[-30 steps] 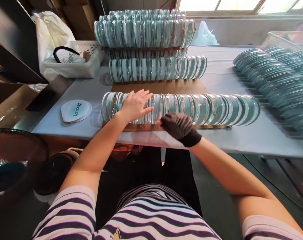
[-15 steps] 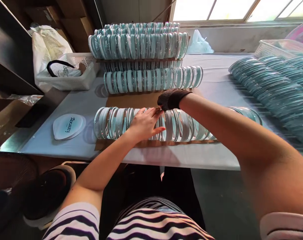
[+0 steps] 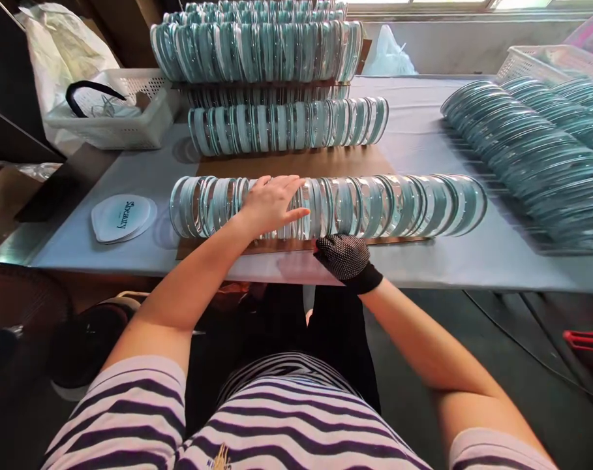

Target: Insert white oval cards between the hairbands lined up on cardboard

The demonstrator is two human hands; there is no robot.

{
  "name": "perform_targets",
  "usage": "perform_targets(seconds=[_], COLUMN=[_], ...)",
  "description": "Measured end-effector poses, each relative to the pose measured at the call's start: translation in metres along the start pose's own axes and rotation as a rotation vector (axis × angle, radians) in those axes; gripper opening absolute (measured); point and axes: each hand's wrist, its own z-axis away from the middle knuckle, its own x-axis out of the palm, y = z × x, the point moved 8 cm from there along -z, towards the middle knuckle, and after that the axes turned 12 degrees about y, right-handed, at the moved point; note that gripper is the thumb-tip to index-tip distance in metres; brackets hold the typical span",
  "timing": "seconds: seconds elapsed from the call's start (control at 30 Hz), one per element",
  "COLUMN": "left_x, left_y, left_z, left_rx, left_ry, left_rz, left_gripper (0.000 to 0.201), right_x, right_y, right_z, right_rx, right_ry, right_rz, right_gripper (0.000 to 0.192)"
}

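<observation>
Right hand: the gloved right hand (image 3: 346,256) has come back from the far side of the nearest row of round clear cases (image 3: 374,205), where it reached half a second ago, to the row's near edge by the cardboard sheet (image 3: 296,163).
Right forearm: no longer lies across the row, whose right half shows again.
Left hand: the bare left hand (image 3: 271,203) has flattened on top of the row.

Head view, single, worn camera.
Looks forward and down, close over the grey cloth-covered table (image 3: 453,264); striped lap at bottom edge.
</observation>
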Motion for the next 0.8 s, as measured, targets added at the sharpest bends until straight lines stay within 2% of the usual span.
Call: perform_targets(seconds=[0.1,0.17,0.27,0.33,0.37,0.4,0.5,0.57,0.63,0.7,0.8], left_x=[-0.003,-0.006,-0.011,-0.011,-0.007,-0.003,0.014,0.021,0.023,0.024,0.024], left_y=[-0.002,0.000,0.012,0.027,0.036,0.044,0.060,0.063,0.064,0.063,0.062], left_z=[0.002,0.003,-0.003,-0.013,-0.018,-0.023,-0.033,-0.034,-0.034,-0.033,-0.032], left_rx=[-0.004,0.003,0.028,0.068,0.091,0.108,0.122,0.133,0.161,0.173,0.158], left_ry=[-0.013,-0.030,-0.024,-0.001,0.004,0.001,-0.014,-0.008,0.003,-0.004,-0.037], left_rz=[0.005,0.004,0.002,0.017,0.026,0.029,0.001,-0.018,-0.026,-0.030,-0.028], left_gripper=[0.067,0.066,0.067,0.071,0.073,0.074,0.075,0.076,0.079,0.080,0.078], right_x=[0.019,0.011,-0.033,-0.068,-0.078,-0.078,-0.050,-0.026,-0.008,-0.004,-0.018], right_y=[-0.003,0.001,0.031,0.067,0.083,0.096,0.114,0.106,0.092,0.081,0.072], right_z=[0.016,0.015,-0.011,-0.046,-0.067,-0.090,-0.146,-0.168,-0.178,-0.181,-0.177], right_rx=[0.026,-0.004,0.002,0.088,0.098,0.083,-0.021,-0.118,-0.181,-0.187,-0.229], right_ry=[-0.015,-0.026,0.043,0.121,0.105,0.018,-0.320,-0.473,-0.586,-0.609,-0.516], right_rz=[-0.001,-0.025,-0.021,0.065,0.109,0.149,0.161,0.101,0.048,0.079,0.248], right_gripper=[0.040,0.041,0.044,0.046,0.045,0.043,0.027,0.018,0.015,0.012,0.017])
